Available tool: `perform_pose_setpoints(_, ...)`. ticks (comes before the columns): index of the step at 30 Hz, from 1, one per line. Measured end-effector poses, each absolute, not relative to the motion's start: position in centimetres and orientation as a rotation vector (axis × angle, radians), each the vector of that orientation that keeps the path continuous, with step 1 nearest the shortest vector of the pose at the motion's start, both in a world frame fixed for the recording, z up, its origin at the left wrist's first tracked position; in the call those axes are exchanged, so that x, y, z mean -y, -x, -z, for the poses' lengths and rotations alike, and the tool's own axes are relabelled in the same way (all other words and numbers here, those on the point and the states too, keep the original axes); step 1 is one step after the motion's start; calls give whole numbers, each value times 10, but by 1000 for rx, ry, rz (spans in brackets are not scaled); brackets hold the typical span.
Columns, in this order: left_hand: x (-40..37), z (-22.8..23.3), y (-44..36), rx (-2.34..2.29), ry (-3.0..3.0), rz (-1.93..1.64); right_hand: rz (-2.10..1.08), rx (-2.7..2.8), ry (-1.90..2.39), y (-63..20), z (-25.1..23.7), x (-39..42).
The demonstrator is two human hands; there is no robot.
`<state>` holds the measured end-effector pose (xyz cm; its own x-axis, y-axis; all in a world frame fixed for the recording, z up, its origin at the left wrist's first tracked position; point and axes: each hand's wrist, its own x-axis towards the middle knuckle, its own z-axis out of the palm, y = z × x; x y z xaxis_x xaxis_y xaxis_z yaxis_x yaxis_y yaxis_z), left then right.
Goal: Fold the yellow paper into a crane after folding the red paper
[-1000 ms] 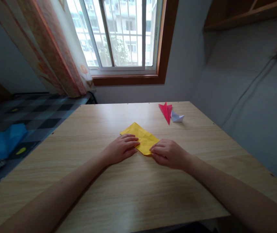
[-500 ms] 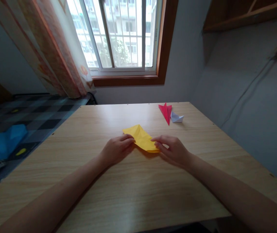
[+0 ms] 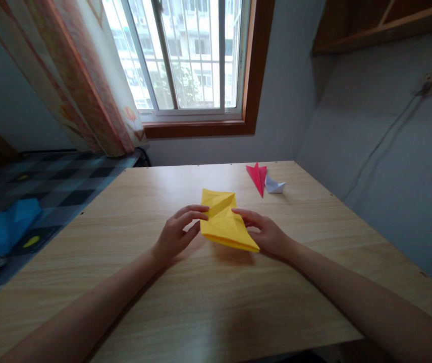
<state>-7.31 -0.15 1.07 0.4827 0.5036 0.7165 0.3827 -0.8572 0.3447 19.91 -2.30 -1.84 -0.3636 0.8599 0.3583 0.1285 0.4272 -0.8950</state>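
Observation:
A folded sheet of yellow paper (image 3: pixel 224 224), creased across its face, is held between my two hands just above the wooden table. My left hand (image 3: pixel 178 229) grips its left edge, fingertips on top and the thumb pointing at the side. On the right edge, my right hand (image 3: pixel 267 232) has its index finger lying over the paper; its other fingers are partly hidden behind the sheet. The near edge shows several layers and casts a shadow on the tabletop.
Farther back on the table (image 3: pixel 155 189) lie a red folded paper plane (image 3: pixel 258 177) and a small white paper boat (image 3: pixel 275 186), side by side. To the left, blue folded paper (image 3: pixel 9 227) rests on a checked bed (image 3: pixel 68 176). A window (image 3: pixel 189 55) is behind.
The yellow paper has been turned and tilted, so a broader, squarer face with its layered near edge now shows. Both hands have shifted their hold along its sides.

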Motion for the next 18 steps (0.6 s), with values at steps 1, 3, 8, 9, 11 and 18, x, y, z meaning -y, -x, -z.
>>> perform_pose_setpoints(1,3,-11,73,-758,-2595,-1311,-993,1769,834,-198,18,25)
perform_pose_setpoints(3,6,-13,72,-724,-2615,-1290,-941,1778,803,-197,15,27)
perform_pose_setpoints(8,8,-12,70,-656,-2660,-1244,-859,1799,771,-200,13,27)
perform_pose_setpoints(9,8,-12,70,-661,-2659,-1247,-854,1789,781,-201,14,27)
perform_pose_setpoints(11,8,-11,70,-683,-2648,-1258,-840,1771,801,-201,15,26)
perform_pose_setpoints(18,5,-7,70,-764,-2591,-1237,-716,1800,792,-202,11,25)
